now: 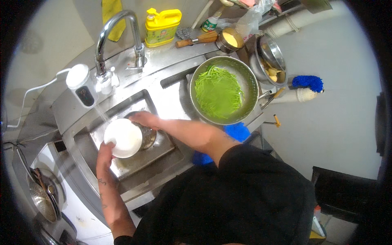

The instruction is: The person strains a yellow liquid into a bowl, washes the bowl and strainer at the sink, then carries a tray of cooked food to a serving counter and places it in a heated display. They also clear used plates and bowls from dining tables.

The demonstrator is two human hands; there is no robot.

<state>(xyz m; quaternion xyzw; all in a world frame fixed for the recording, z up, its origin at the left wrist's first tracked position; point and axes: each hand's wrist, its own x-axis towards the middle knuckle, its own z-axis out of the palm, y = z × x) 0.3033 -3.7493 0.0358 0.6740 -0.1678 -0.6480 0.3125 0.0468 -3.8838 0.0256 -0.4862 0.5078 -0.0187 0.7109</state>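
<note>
A white bowl (123,137) is tilted over the left sink basin, its rim gripped by my left hand (107,151). Close behind it, my right hand (145,119) has its fingers curled at the rim of a round metal bowl (150,139). The white bowl covers part of this metal bowl, and the fingertips are blurred. A thin stream of water (101,112) falls into the stainless steel sink (167,156) from beneath the white tap-mounted unit (82,84).
A large metal colander (254,82) holds cut green stems (217,92) in greenish water. A curved chrome faucet (101,46) rises behind the sink. Along the back ledge are a yellow detergent jug (162,29) and a brush (196,39). Stacked metal bowls (271,58) sit right.
</note>
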